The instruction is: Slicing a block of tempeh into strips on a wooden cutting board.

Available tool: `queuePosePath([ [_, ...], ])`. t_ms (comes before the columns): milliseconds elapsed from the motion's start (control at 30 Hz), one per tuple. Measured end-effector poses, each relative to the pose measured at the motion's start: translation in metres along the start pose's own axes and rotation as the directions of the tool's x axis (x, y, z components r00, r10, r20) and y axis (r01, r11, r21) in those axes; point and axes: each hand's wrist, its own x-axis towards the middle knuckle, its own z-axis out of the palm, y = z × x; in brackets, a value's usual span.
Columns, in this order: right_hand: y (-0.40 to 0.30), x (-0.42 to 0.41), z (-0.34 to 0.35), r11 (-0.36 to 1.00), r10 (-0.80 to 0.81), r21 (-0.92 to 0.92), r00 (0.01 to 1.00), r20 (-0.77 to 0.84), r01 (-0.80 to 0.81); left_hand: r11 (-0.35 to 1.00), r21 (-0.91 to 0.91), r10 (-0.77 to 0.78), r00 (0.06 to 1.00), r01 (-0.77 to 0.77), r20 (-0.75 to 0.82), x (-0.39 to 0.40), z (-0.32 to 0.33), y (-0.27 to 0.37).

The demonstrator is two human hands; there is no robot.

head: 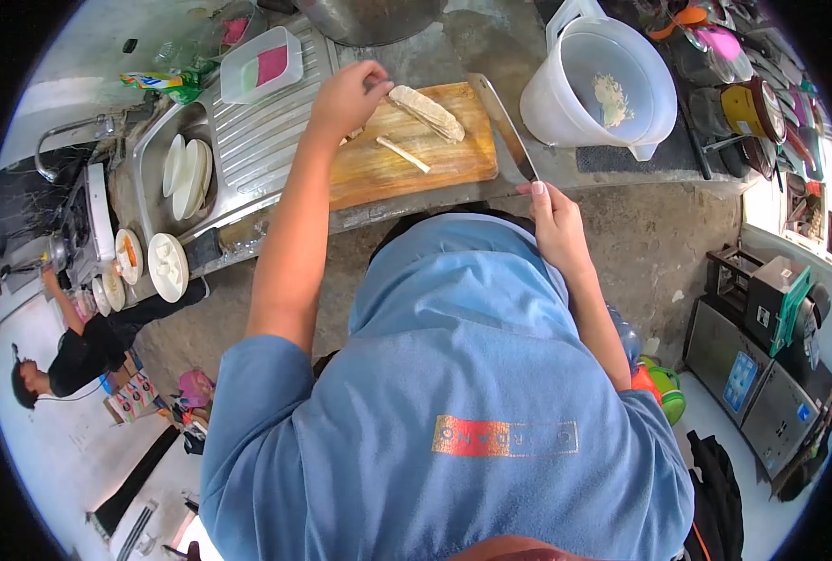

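Note:
A wooden cutting board lies on the counter before me. On it is a stack of thin, pale, rough-surfaced food slices, overlapping lengthwise. My left hand is at the far end of this stack, thumb and fingertips drawn together; whether they pinch anything is unclear. A single narrow pale strip lies apart, nearer to me. My left forearm hides part of the board, and a small bit of food shows beside it. My right hand grips the handle end of a kitchen knife, its blade slanting away along the board's right edge.
A white plastic jug with pale pieces inside stands right of the knife. Leftward are a steel sink with dishes, a plastic container and a plate of white pieces. A metal pot stands behind. Another person works far left.

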Motion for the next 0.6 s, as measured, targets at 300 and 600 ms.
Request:
queuePosePath([
  [300,-0.02,0.018,0.001,0.999,-0.009,-0.048,0.992,0.123,0.015,0.868,-0.125,-0.454,0.869,0.481,0.195,-0.057,0.038,-0.021],
  [600,-0.029,0.034,0.025,0.972,-0.066,-0.192,0.938,0.341,0.138,0.523,-0.466,-0.544,0.7,0.714,0.463,-0.089,0.077,-0.005],
])
